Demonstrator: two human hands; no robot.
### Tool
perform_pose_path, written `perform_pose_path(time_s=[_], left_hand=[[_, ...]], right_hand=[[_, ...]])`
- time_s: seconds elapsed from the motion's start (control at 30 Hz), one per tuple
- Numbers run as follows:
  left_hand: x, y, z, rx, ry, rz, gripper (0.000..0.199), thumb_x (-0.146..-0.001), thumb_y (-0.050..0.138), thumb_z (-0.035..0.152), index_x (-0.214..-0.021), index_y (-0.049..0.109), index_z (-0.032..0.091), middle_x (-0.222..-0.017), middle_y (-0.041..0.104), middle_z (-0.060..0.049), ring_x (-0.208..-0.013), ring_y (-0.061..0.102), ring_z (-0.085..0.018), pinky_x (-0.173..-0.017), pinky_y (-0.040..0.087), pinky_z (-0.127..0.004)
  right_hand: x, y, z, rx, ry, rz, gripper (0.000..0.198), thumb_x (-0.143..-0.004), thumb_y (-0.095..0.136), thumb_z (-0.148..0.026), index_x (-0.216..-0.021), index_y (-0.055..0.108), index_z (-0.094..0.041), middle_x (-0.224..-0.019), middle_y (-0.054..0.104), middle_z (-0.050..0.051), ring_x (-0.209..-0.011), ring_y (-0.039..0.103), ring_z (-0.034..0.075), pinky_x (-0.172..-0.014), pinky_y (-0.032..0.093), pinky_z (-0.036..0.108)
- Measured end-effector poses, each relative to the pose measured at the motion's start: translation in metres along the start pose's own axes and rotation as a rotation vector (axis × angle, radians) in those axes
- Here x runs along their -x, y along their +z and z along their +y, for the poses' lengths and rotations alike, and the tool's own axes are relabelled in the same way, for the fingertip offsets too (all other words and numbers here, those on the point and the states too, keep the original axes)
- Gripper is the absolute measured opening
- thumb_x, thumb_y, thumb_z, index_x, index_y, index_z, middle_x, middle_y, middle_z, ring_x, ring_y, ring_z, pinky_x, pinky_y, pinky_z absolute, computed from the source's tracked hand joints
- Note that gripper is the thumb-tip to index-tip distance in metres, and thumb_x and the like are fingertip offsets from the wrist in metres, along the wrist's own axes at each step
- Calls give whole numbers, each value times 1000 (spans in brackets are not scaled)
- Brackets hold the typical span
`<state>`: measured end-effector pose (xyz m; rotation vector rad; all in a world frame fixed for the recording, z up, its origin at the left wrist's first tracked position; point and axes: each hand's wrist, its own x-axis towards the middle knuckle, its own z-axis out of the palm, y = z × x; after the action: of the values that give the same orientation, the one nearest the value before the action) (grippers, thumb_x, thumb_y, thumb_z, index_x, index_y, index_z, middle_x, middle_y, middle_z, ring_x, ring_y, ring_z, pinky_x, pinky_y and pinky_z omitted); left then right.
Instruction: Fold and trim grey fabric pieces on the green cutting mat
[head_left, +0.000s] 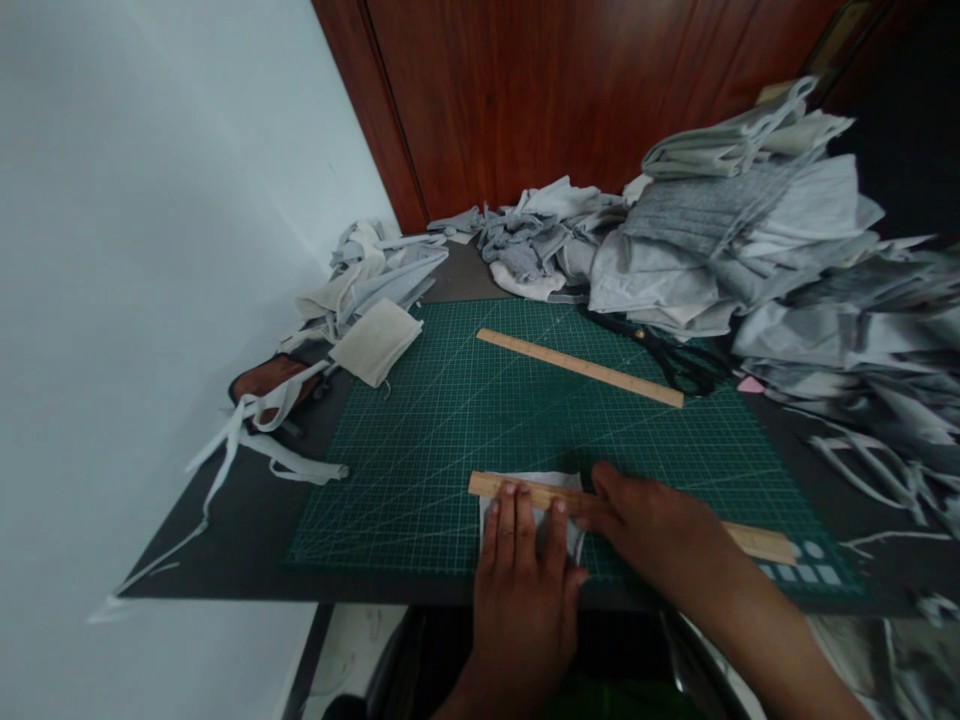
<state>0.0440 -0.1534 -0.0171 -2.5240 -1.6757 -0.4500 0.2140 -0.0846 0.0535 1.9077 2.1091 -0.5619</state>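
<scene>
A small piece of pale grey fabric [541, 525] lies near the front edge of the green cutting mat [420, 440]. Across it rests a wooden ruler [486, 484], running on to the right beneath my right hand. My left hand [525, 570] is laid flat, its stretched fingertips pressing on the ruler and fabric. My right hand [649, 525] is closed at the fabric's right edge, over the ruler. Its fingers are bent together, and what they grip, if anything, is hidden.
A second wooden ruler [577, 367] lies farther back on the mat, near black scissors [679, 362]. Grey fabric heaps [675, 250] cover the back and right of the table. To the left are a folded beige cloth [377, 340], a brown item [274, 383] and pale strips [292, 465].
</scene>
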Motion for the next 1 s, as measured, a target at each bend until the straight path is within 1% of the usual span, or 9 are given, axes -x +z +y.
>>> perform_pose_path(time_s=[0.13, 0.27, 0.43, 0.63, 0.73, 0.83, 1.0], left_hand=[[-1, 1, -1, -2, 1, 10, 63, -97, 59, 44, -153, 44, 21, -156, 43, -22, -147, 38, -40, -110, 48, -57], [0, 1, -1, -12, 5, 22, 65, -96, 59, 44, -155, 41, 22, -158, 41, -20, -148, 38, -39, -111, 47, -56], [0, -1, -1, -15, 16, 15, 64, -97, 58, 45, -155, 42, 21, -158, 41, -22, -147, 39, -40, -111, 47, -56], [0, 0, 0, -18, 5, 17, 64, -97, 57, 46, -154, 42, 22, -157, 42, -21, -148, 37, -40, -110, 48, -56], [0, 0, 0, -16, 11, 13, 64, -97, 57, 46, -154, 42, 21, -158, 40, -22, -149, 36, -40, -111, 47, -56], [0, 0, 0, -17, 6, 7, 64, -97, 58, 46, -154, 43, 22, -157, 42, -21, -148, 37, -40, -111, 47, -56], [0, 1, 1, -11, 6, 23, 65, -96, 59, 47, -154, 43, 22, -158, 41, -21, -148, 37, -41, -110, 48, -56]], right_hand=[[-4, -3, 3, -26, -49, 1, 13, -103, 57, -35, -105, 62, -23, -94, 79, 7, -91, 77, 30, -59, 37, 29], [-7, 1, 8, -68, -79, 29, 8, -100, 62, -32, -99, 62, -24, -90, 78, 4, -87, 77, 28, -59, 34, 29], [-5, 4, 8, -49, -84, 59, 8, -98, 64, -31, -101, 63, -23, -90, 78, 5, -86, 77, 28, -58, 33, 29], [-3, 1, 2, -13, -44, 27, 12, -102, 59, -34, -100, 63, -24, -90, 77, 6, -87, 77, 29, -57, 33, 30], [-2, 3, 3, -15, -59, 38, 11, -102, 58, -32, -103, 63, -23, -90, 77, 6, -88, 77, 30, -59, 35, 31], [-3, 5, 5, -11, -71, 41, 12, -101, 60, -34, -106, 62, -23, -90, 77, 6, -89, 77, 31, -59, 36, 31], [-3, 8, 6, 6, -77, 70, 11, -100, 61, -34, -103, 63, -24, -89, 78, 6, -87, 77, 30, -57, 35, 30]])
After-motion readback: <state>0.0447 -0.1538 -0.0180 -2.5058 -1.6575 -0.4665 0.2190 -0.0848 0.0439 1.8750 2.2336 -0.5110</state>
